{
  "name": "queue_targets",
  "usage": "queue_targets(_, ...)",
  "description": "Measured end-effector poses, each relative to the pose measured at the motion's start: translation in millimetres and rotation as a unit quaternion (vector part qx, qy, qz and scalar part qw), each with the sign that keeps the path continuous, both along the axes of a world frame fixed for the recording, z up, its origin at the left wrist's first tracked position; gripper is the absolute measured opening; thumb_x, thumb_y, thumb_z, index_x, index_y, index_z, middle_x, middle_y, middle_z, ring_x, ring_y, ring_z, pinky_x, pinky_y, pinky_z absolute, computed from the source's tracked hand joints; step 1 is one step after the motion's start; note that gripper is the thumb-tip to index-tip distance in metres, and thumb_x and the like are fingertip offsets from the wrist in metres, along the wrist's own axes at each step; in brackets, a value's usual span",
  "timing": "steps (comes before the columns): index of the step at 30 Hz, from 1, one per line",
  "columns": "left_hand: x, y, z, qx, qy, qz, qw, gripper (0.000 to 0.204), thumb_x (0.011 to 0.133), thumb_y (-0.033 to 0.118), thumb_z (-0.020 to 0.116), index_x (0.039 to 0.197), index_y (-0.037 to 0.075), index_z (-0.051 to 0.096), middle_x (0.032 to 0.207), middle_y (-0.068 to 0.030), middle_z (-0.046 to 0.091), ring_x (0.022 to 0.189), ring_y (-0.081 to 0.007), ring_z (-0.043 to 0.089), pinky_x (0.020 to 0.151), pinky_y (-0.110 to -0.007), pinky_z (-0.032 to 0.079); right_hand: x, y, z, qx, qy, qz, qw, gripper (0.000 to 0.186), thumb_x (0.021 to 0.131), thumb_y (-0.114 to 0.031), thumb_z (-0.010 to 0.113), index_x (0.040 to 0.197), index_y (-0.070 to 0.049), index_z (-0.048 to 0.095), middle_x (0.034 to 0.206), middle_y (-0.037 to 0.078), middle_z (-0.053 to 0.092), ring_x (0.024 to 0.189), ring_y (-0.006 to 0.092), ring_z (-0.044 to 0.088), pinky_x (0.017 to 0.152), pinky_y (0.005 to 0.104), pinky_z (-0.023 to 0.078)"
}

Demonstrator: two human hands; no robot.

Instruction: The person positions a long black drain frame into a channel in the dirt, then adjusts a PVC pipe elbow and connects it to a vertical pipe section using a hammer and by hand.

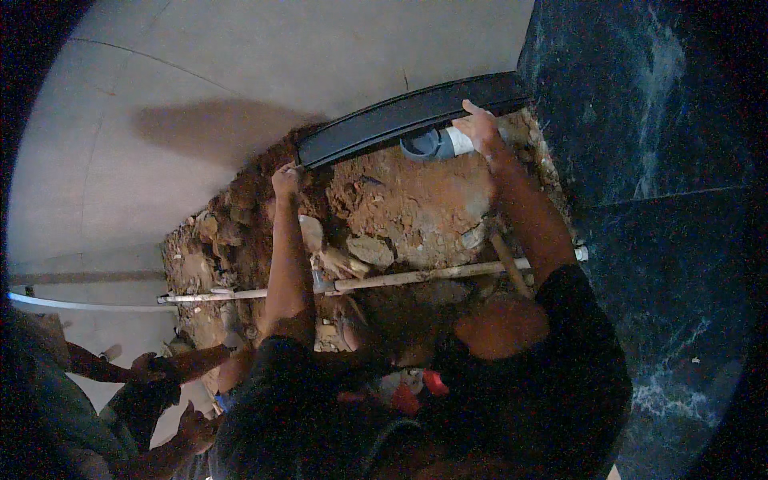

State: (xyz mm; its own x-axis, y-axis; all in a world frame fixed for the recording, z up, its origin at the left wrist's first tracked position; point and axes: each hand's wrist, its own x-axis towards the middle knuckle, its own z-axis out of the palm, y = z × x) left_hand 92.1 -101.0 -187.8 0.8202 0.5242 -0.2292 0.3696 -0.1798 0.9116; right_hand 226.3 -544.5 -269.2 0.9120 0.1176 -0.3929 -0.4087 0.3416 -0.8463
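A long dark channel-shaped piece (408,116) lies along the far edge of a dug-out patch of earth, slightly curved in this view. My left hand (286,180) is closed on its left end. Near its right end, my right hand (478,130) touches the near edge with fingers stretched and apart. Just below that hand is a grey pipe fitting (428,144) with a white pipe piece (461,141) in it, partly hidden by the hand. A thin pale pipe (432,277) crosses the pit beneath my forearms.
Broken soil and stones (372,250) fill the pit. A wooden handle (510,260) leans by my right forearm. Pale flooring (240,64) lies beyond; dark marbled slabs (664,240) border the right. At the lower left, another person's hands (196,428) and arms reach in.
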Motion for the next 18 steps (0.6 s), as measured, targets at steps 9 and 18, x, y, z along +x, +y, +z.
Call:
queue_targets(9, 46, 65, -43, -0.099, -0.074, 0.06, 0.991, 0.034, 0.085, -0.002, 0.047, 0.119, -0.004, 0.053, 0.092, -0.0215, 0.063, 0.071, -0.029, 0.066, 0.06, -0.042, 0.059, 41, 35, 21, -0.027, -0.048, -0.024, 0.998, 0.055, 0.084, -0.029, 0.067, 0.106, 0.017, 0.049, 0.099, 0.03, 0.059, 0.086, 0.034, 0.063, 0.081, 0.0358, 0.055)
queue_targets(18, 42, 168, -125, 0.179, -0.207, -0.122, 0.954, 0.031, 0.082, 0.002, 0.053, 0.112, -0.003, 0.055, 0.082, -0.02, 0.065, 0.062, -0.0282, 0.066, 0.057, -0.041, 0.059, 58, 52, 1, 0.034, -0.036, 0.018, 0.999, 0.06, 0.084, -0.029, 0.068, 0.116, 0.015, 0.044, 0.111, 0.033, 0.051, 0.099, 0.0362, 0.058, 0.087, 0.0377, 0.053)
